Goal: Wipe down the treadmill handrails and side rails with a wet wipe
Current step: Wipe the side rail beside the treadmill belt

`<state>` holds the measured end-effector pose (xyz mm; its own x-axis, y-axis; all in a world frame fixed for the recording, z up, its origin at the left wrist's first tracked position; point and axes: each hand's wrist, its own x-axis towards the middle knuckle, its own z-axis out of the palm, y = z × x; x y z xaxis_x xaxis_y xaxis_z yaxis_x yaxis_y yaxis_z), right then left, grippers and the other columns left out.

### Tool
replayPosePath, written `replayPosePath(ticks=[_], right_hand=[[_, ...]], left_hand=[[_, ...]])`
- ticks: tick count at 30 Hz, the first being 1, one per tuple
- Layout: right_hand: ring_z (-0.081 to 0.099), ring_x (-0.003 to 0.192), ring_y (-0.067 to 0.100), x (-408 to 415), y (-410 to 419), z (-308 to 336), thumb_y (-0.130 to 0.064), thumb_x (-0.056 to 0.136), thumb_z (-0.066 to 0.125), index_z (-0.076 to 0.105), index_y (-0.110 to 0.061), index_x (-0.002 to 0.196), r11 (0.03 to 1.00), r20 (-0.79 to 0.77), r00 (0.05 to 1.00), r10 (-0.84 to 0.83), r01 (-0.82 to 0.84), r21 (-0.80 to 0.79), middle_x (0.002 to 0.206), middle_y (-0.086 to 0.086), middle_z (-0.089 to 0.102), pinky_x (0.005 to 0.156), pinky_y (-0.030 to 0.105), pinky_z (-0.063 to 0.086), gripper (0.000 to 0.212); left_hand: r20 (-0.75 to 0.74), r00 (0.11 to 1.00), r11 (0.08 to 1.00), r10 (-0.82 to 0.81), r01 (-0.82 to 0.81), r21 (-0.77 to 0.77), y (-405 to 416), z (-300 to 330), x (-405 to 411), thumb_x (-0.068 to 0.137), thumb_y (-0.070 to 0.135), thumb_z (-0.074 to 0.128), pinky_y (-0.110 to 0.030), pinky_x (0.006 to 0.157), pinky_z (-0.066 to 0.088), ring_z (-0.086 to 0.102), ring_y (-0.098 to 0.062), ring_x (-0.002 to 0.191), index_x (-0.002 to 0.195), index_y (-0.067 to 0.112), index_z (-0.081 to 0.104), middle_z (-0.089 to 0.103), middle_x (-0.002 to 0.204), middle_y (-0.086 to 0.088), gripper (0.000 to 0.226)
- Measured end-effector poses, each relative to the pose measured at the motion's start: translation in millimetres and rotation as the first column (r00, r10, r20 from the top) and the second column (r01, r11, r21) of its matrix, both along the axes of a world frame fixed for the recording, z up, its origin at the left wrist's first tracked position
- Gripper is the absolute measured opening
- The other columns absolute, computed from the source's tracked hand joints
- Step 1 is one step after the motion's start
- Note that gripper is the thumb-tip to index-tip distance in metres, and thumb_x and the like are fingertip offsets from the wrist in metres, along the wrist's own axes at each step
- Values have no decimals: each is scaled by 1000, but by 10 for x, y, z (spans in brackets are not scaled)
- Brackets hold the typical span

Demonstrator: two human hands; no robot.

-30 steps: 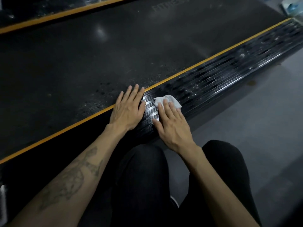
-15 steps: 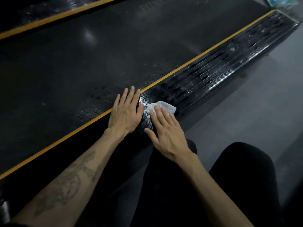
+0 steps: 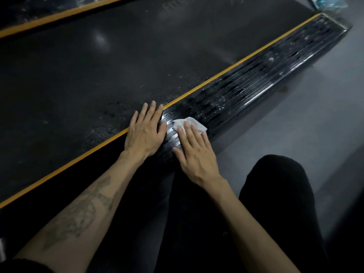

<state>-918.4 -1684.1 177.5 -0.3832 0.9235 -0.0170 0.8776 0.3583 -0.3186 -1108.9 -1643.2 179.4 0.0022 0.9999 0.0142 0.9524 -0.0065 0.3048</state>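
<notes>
Pressing the wipe [image 3: 189, 124] flat on the ribbed side rail [image 3: 246, 89], the right hand [image 3: 194, 152] has its fingers straight over the cloth, much as half a second ago, though it sits slightly farther along the rail than a second back. Beside it the left hand [image 3: 144, 132] stays spread flat, bracing across the yellow stripe [image 3: 216, 74]. Droplets ahead suggest more rail awaits wiping.
</notes>
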Motion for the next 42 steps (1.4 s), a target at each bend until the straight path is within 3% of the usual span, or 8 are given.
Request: replayPosePath(ticks=[6,13,20,23,30,34,38,42], right_hand=[[-14,157,14,17,-136,-16,-62,103,14,9,-17,164,999,-46,998,-33,32,-22,171,3,-5,127,34,-11,76],[-9,157,12,202,186,-5,-61,101,12,12,-25,164,1000,-18,1000,-4,4,0,172,-1,0,126,33,-13,73],[-9,157,14,159,-19,-60,-60,104,17,14,-19,164,999,-11,999,30,-30,30,171,2,0,128,39,-3,73],[-10,157,12,252,202,-33,-61,103,13,11,-24,164,1000,13,1000,17,-18,22,171,-1,-2,128,37,-6,72],[-5,158,22,117,-43,-143,-59,105,20,16,-13,164,996,32,998,-50,47,79,171,8,4,128,43,-3,74],[-3,158,16,254,221,-94,-59,105,22,19,-21,164,995,25,999,-25,22,96,171,2,8,128,42,-1,70],[-3,158,18,250,103,-115,-58,105,25,17,-17,164,990,-14,994,-106,107,88,172,5,6,128,38,-4,72],[-5,158,17,215,90,-99,-59,104,21,19,-21,164,998,-29,999,-21,23,66,171,2,7,127,34,-8,71]], left_hand=[[-15,1000,1000,13,-13,7,0,-37,16,108,44,31,-43,129,7,7,-19,159,163,21,21,15,171,-2,61],[-27,1000,1000,-11,11,24,-31,-32,34,99,53,11,-44,129,9,10,-22,158,162,16,24,18,170,-5,74],[-38,999,1000,-22,22,7,-6,-7,56,100,52,12,-44,129,8,9,-21,158,163,16,21,15,171,-4,74],[-42,998,999,-36,36,8,-3,-21,46,102,50,15,-43,129,7,8,-20,158,163,16,20,14,171,-3,70],[-8,1000,1000,-19,19,18,23,-7,66,100,52,16,-45,129,8,11,-18,158,163,18,23,18,170,-2,71],[-13,1000,1000,-18,19,13,22,-9,53,100,54,13,-45,129,7,6,-17,158,163,20,22,16,171,0,73],[-29,999,1000,-18,18,9,32,-21,44,100,54,13,-45,129,7,5,-16,159,164,22,20,15,171,0,72],[-58,998,1000,-22,21,-12,36,-9,59,105,49,17,-47,129,3,0,-20,159,164,18,17,9,172,-3,67]])
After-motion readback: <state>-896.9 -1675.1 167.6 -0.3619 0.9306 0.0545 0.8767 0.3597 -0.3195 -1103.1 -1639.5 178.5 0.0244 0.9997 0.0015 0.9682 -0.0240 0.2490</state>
